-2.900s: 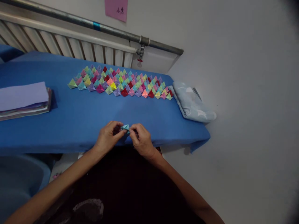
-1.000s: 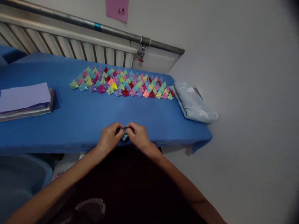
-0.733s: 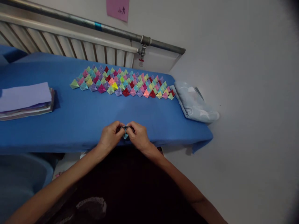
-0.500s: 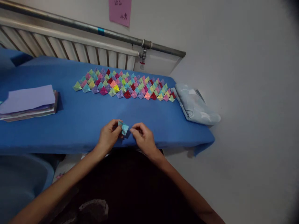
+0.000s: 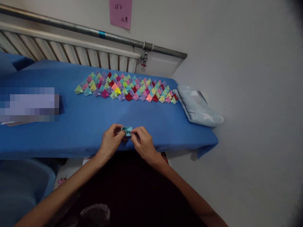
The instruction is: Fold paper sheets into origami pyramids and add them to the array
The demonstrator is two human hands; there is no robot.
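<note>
Near the front edge of the blue-covered table (image 5: 85, 132), a small light-blue folded paper (image 5: 128, 130) is held up between my two hands. My left hand (image 5: 111, 138) is closed, its thumb lying across the paper's left side. At the opposite edge, the thumb and fingertips of my right hand (image 5: 145, 142) pinch the paper. Fingers partly hide its sides, so its full shape does not show. Beyond my hands stand several rows of small folded paper pieces (image 5: 128, 96) in many colours.
A stack of paper (image 5: 30, 105) lies at the left, blurred into blocks. A folded pale-blue cloth (image 5: 199, 108) rests at the table's right end. Behind are a radiator (image 5: 78, 56) and a metal pipe (image 5: 71, 26). A blue chair (image 5: 26, 179) stands at lower left.
My right hand has moved left and taken hold of the light-blue paper's right edge, from which it was apart. The paper has turned, so its top edge now lies level.
</note>
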